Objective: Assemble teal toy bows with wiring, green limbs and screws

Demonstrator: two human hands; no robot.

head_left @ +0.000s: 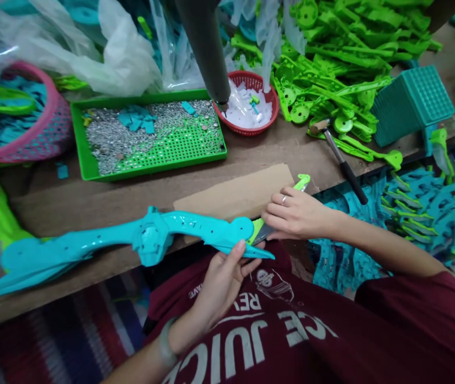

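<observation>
The turquoise bow (151, 242) is laid along the bench edge, at the lower centre of the frame. It is long, curved and glossy, with small holes. Its right tip is clamped by the left hand (223, 282). A green part (303, 183) is pinched by the right hand (295, 216) and held against that tip. The joining is judged as only begun.
</observation>
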